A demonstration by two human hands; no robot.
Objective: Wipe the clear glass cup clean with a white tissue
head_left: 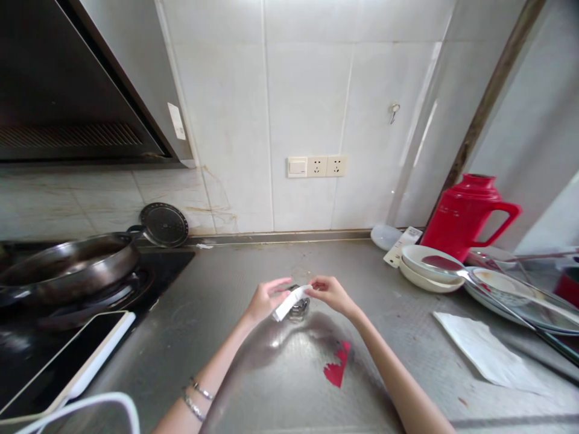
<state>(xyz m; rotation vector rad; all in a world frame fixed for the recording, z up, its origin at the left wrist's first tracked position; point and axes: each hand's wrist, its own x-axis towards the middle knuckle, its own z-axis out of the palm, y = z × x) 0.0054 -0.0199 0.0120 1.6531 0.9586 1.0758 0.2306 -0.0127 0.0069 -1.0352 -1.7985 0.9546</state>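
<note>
A narrow folded strip of white paper, perhaps tissue point(286, 307), slants between my two hands over the steel counter. My right hand point(333, 294) pinches its upper end between thumb and fingers. At the strip's left side, the fingers of my left hand point(262, 302) are around it, with the index finger fairly straight. Under the strip stands a small clear glass vessel point(299, 312), partly hidden by the paper and fingers. A torn red scrap point(337, 366) lies on the counter nearer to me, below my right hand.
A pan point(76, 265) sits on the black stove at left, with a phone point(67, 361) and white cable nearby. On the right are a red thermos flask point(465, 214), stacked white bowls point(427, 283), plates with utensils, and a white tissue point(488, 352).
</note>
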